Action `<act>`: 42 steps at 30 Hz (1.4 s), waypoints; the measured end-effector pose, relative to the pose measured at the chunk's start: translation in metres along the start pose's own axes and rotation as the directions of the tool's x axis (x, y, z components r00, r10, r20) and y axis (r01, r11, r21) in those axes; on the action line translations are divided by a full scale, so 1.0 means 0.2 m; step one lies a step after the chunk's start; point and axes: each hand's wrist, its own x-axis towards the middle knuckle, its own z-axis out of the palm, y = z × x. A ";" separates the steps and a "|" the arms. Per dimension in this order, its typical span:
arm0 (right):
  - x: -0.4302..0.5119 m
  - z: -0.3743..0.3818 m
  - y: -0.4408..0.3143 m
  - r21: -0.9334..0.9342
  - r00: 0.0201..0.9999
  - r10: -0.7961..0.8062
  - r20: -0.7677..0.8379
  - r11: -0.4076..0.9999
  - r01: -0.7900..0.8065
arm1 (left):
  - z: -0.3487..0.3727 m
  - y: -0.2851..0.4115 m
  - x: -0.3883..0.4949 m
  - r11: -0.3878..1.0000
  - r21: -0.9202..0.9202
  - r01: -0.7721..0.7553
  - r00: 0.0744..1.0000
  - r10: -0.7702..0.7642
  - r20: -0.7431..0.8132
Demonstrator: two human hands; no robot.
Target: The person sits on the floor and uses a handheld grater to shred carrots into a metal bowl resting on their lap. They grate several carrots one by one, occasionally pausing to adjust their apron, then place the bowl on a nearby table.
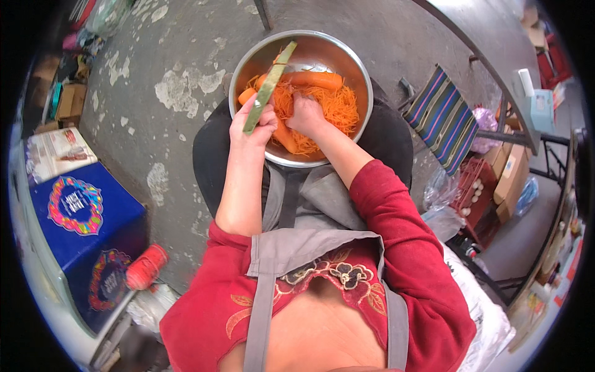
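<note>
A wide stainless steel bowl [366, 88] rests on my lap, holding a heap of shredded carrot [341, 109]. My left hand [256, 122] grips a long, flat green tool [272, 86], perhaps a hand grater, tilted over the bowl's left side. My right hand [307, 114] reaches down into the shreds, its fingertips hidden, so I cannot tell whether they hold anything. One whole peeled carrot [320, 80] lies across the far part of the heap. Another carrot [284, 136] lies between my hands, and a carrot end [246, 96] shows at the left.
A striped folding stool [444, 118] stands right of my knee, under a metal table [483, 42]. Beyond it is a red crate [472, 195] with white round things, perhaps eggs. On the left are a blue box [88, 214] and a roll of red twine [148, 266].
</note>
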 end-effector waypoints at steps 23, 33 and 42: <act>0.17 0.10 0.21 0.676 0.902 -0.002 0.431 0.663 -0.321 | -0.01 0.05 0.02 1.000 -0.009 0.015 0.996 -0.014 0.085; 0.06 -0.03 0.02 0.221 0.974 0.058 0.217 0.969 -0.107 | 0.03 -0.04 0.01 0.932 0.360 -0.047 0.989 0.093 -0.112; 0.20 -0.12 0.17 -0.053 0.960 -0.037 -0.276 0.998 0.023 | -0.07 -0.01 0.03 0.931 0.365 0.014 0.995 0.023 -0.096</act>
